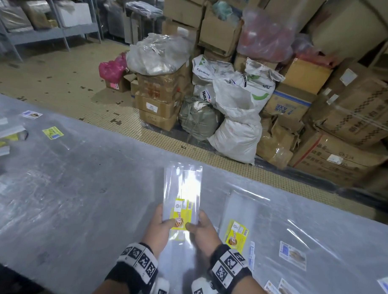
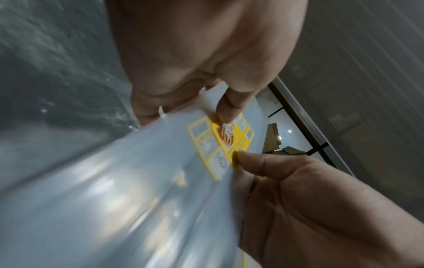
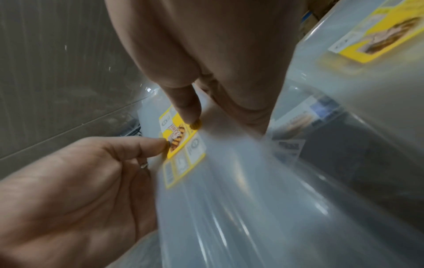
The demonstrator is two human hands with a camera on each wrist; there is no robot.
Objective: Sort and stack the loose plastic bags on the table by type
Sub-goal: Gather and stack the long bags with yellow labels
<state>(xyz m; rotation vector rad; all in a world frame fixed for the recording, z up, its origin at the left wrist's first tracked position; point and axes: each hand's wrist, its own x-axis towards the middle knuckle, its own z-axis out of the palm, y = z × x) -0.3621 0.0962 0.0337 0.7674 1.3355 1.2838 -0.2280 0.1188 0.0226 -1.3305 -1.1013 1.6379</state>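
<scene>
- Both wrists, wearing black bands with square black-and-white markers, sit at the near edge of the head view, above the table, which is covered in clear plastic sheeting.
- Left hand pinches the held stack of clear bags at its left edge, thumb pressed on top by the yellow label, fingers underneath.
- Right hand pinches the same stack at its right edge, thumb tip on the label's near right corner, fingers below.
- From the left wrist view, the two thumbs sit on opposite sides of the label; the bags' plastic is blurred toward the camera.
- Held above the table's near middle, the stack points its long side away from the person, and glare whitens its centre.
- Just right of the hands, a second pile of yellow-labelled bags lies flat on the table.
- Further right and nearer, several bags with blue-and-white labels lie loosely, some overlapping.
- At the far left of the table, more labelled bags lie scattered, partly blurred.
- Beyond the table, on a tiled floor, stand cardboard boxes and white woven sacks; metal shelving stands at far left.
</scene>
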